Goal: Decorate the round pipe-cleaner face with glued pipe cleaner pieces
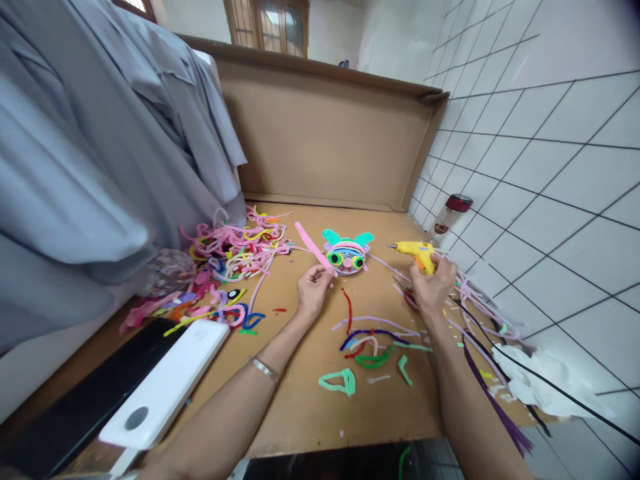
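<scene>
My left hand (313,291) pinches one end of a pink pipe cleaner strip (309,241), which slants up and to the left. Just beyond those fingers lies a round face figure (347,259) with green ears, yellow-green ringed eyes and pink and blue bands. My right hand (434,283) is wrapped round the handle of a yellow glue gun (416,249), its nozzle pointing left, apart from the figure. Partly hidden by that hand, a pair of scissors (410,296) with reddish handles rests on the table.
A tangled heap of pipe cleaners (240,250) lies at the left, by a grey cloth (100,167). A white power bank (167,387) sits nearer. Loose green and purple pieces (375,360) lie in front. At right are a red-lidded jar (451,215), black cable (545,373) and tiled wall.
</scene>
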A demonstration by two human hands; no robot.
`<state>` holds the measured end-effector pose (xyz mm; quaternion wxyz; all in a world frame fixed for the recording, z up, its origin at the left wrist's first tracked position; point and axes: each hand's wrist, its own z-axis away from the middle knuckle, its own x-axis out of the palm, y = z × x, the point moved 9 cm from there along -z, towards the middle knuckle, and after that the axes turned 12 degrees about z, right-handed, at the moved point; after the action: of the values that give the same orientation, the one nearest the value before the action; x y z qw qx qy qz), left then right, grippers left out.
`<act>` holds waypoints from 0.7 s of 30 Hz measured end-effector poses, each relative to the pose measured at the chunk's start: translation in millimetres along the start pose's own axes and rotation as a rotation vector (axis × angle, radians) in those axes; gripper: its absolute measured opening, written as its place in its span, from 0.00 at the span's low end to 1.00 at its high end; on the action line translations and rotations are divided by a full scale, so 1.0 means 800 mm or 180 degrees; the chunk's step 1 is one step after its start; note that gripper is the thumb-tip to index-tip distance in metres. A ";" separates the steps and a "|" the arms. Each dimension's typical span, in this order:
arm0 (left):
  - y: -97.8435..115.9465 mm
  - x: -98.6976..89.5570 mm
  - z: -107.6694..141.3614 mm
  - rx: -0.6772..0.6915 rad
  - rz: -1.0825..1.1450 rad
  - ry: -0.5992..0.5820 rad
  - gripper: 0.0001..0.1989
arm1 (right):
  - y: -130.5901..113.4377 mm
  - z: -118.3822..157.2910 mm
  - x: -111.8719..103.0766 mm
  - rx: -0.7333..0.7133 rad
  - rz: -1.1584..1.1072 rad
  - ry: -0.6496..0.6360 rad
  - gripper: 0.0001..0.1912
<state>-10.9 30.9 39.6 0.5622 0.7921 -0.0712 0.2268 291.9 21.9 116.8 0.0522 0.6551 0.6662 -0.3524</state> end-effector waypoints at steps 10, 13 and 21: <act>-0.013 -0.003 -0.006 -0.0282 0.0560 -0.0025 0.17 | -0.051 0.055 0.041 -0.0023 -0.0338 -0.1215 0.16; -0.015 -0.004 -0.007 -0.0316 0.0615 -0.0063 0.16 | -0.069 0.068 0.042 -0.0361 -0.0438 -0.1271 0.13; -0.017 -0.008 -0.007 -0.0387 0.0707 0.0030 0.13 | -0.071 0.075 0.049 -0.0526 -0.0421 -0.1235 0.14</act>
<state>-13.3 39.9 26.9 0.5809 0.7427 -0.1696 0.2867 211.3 28.8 74.1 0.2098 0.5234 0.7118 -0.4187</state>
